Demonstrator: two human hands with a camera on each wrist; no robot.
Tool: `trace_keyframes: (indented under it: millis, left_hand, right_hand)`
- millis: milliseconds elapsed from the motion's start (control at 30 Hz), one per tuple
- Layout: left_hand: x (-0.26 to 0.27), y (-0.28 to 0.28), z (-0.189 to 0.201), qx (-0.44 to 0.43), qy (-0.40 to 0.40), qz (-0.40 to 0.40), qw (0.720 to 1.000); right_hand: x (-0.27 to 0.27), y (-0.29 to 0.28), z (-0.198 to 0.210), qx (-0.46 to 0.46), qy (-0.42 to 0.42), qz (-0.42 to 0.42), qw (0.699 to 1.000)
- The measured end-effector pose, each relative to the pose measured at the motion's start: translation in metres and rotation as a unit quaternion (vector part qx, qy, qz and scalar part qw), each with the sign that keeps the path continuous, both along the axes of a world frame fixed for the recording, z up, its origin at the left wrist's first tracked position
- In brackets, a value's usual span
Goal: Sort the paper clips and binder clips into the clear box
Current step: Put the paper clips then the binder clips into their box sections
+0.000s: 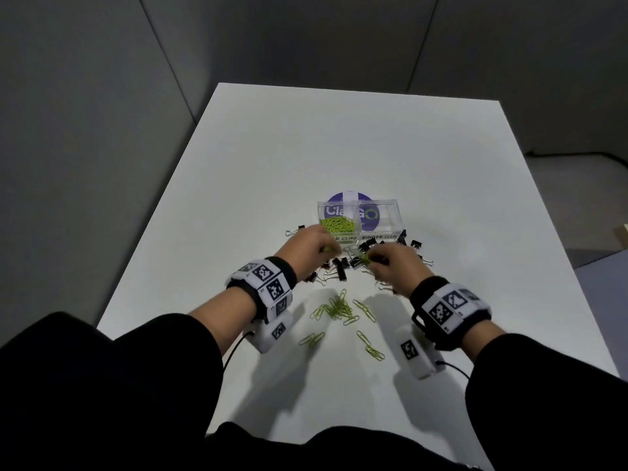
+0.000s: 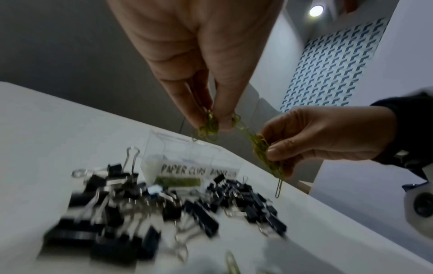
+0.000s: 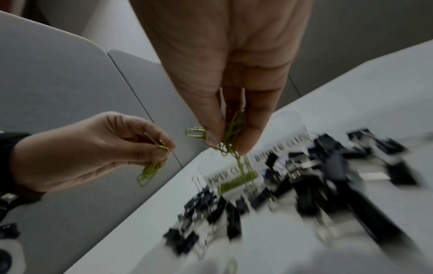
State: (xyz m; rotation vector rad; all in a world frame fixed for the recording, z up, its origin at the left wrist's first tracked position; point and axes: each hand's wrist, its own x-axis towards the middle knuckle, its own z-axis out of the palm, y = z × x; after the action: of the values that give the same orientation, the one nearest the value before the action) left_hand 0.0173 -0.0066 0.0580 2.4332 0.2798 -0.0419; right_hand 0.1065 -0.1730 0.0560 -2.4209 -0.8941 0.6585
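Observation:
A clear box (image 1: 384,217) with two labelled compartments stands mid-table; green paper clips (image 1: 338,224) fill its left compartment. Black binder clips (image 1: 339,266) lie scattered in front of it and to its sides. My left hand (image 1: 312,248) hovers above them near the box's left front, pinching a bunch of green paper clips (image 2: 207,128). My right hand (image 1: 390,266) pinches another bunch of green paper clips (image 3: 232,133), just right of the left hand. Loose green paper clips (image 1: 339,309) lie on the table nearer to me.
The white table (image 1: 441,164) stretches far behind the box. A round purple sticker (image 1: 350,198) shows through and behind the box. Grey partition walls (image 1: 102,130) stand to the left and behind. The table's right edge is near my right wrist.

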Motion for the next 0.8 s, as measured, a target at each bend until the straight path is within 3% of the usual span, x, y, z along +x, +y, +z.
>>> trace_keyframes:
  millis: [133,333,433,633,800]
  left_hand:
    - [0.023,0.022,0.019,0.011,-0.060,0.042,0.997]
    - [0.052,0.052,0.023,0.025,-0.088,0.074,0.993]
    - [0.060,0.059,0.015,0.012,-0.083,0.081,0.993]
    - [0.079,0.053,0.000,0.004,-0.056,0.068,0.996]
    - [0.099,0.042,-0.016,0.035,-0.008,0.022,0.999]
  right_hand:
    - [0.031,0.035,0.021,0.031,-0.055,0.005,0.998]
    - [0.067,0.089,0.004,-0.099,-0.141,0.090,0.981]
    - [0.067,0.100,-0.009,-0.115,-0.118,0.112,0.980]
    - [0.068,0.089,-0.008,0.019,-0.032,0.036,0.999]
    - [0.058,0.051,-0.004,0.029,-0.024,0.026,0.999]
